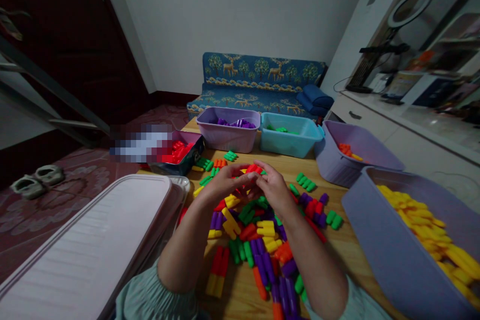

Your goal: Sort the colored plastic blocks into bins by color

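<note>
My left hand (233, 181) and my right hand (273, 186) meet above the middle of the wooden table. Red plastic building blocks (255, 168) show between their fingertips, and the fingers of both hands are closed around them. Some yellow and green shows beside the red, but the fingers hide how these pieces join. Below my hands and forearms lies a loose heap of rounded toy blocks (265, 230) in green, yellow, purple, red and orange. A red and yellow joined piece (217, 271) lies near my left forearm.
A purple bin (228, 139) with purple blocks and a blue bin (285, 145) with green ones stand at the back. At right are bins of orange (333, 160) and yellow blocks (375, 230). A box of red blocks (182, 165) and stacked lids (90, 240) are left.
</note>
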### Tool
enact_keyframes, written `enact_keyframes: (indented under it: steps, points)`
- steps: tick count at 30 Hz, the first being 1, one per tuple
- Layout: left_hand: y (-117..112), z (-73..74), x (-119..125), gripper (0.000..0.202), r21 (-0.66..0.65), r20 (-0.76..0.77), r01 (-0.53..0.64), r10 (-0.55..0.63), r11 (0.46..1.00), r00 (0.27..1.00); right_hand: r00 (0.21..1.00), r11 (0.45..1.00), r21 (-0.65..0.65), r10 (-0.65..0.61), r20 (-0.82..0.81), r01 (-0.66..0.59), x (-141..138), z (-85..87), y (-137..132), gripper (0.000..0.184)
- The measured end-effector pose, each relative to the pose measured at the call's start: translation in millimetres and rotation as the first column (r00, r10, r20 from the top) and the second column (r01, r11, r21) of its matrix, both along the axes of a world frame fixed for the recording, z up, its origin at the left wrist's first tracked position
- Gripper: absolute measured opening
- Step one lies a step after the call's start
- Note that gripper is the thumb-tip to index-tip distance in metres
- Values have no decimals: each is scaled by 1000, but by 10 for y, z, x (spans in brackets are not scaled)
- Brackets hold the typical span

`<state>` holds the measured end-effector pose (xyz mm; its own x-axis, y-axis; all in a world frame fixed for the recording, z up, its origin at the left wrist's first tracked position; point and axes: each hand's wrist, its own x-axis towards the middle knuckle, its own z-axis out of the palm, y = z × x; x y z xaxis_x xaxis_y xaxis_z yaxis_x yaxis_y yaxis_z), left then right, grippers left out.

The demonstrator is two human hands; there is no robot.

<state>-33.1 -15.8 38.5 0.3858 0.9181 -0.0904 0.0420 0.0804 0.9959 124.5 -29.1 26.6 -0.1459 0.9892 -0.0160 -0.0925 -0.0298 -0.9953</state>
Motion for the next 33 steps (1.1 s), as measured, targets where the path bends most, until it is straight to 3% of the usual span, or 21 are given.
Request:
enact_keyframes:
  steps: [3,10,16,21,25,28,31,33]
  points:
    - [17,1,-7,64,-16,28,16,-15,1000,1000,999,1000,13,10,-35,-10,-5,-18,5,66]
    - [64,-11,-4,40,-113,2,-84,85,990,996,999,998,60,-20,-27,22,-16,-72,42,66]
    - [39,-24,-41,37,-140,81,-106,118,984,990,1000,996,84,20,9,-21,22,-31,22,65]
    - [24,-45,-51,35,-142,142,-32,52,989,988,996,990,112,87,7,-87,0,-56,16,61]
    - [60,-13,-56,32,-200,213,-136,178,970,961,999,989,151,7,38,-13,-24,-109,38,61]
    - [122,18,-157,28,-231,352,-383,444,894,824,998,989,143,-48,33,43,-20,-125,59,60]
    - [193,15,-360,25,-230,506,-692,691,684,516,997,991,119,-70,39,65,-14,-121,71,54]
    - [229,-3,-502,21,-229,556,-815,759,531,338,997,991,117,-66,45,61,-15,-122,73,51]
